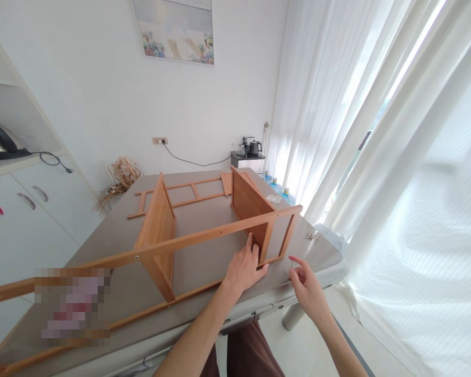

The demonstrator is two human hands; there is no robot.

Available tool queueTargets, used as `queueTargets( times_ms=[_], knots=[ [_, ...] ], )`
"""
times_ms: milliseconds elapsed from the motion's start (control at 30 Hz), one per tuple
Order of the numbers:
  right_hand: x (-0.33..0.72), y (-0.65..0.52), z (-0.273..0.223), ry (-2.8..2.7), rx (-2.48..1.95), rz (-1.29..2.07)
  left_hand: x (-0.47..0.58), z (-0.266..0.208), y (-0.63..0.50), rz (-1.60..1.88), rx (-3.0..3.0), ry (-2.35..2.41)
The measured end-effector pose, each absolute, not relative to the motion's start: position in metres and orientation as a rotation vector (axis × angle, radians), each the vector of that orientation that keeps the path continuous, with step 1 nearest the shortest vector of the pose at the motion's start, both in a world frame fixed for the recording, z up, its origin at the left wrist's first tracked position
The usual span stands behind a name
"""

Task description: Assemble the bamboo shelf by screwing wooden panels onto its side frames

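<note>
A wooden shelf unit (220,232) lies on its side on the table, with shelf boards standing up between its long rails. My left hand (243,266) is at the lower rail near the right-hand shelf board (251,196). Its fingers press against the board and its thumb reaches along the rail, steadying the unit. Just right of the unit's end, my right hand (306,283) is raised by the table edge. Its index finger and thumb curve towards each other, the other fingers curled. Something thin seems to be between them, too small to make out.
Several small metal screws (313,236) lie on the grey table (204,213) at the right. Behind the unit rests a ladder-like wooden frame (196,191). A small plastic bag (273,199) is at the far right. White curtains (412,183) hang beside the table.
</note>
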State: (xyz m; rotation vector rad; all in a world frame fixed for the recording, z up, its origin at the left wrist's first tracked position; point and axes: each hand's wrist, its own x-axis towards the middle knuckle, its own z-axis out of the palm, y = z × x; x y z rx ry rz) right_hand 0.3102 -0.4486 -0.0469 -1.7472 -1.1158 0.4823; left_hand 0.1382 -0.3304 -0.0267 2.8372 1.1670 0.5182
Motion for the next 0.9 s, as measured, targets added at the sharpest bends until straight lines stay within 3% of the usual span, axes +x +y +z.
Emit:
queueTargets(
  times_ms=[367,633,900],
  knots=[
    [0.326,-0.416,-0.044,-1.117,-1.671,0.442,0.154,-0.012,-0.317,0.501,2.754,1.158],
    [0.332,-0.395,-0.046,-0.999,-1.898,0.338,0.177,-0.007,-0.305,0.521,2.647,1.245],
    [0.324,-0.396,-0.047,-0.960,-1.991,0.177,0.081,0.003,-0.374,0.856,2.483,0.819]
  ],
)
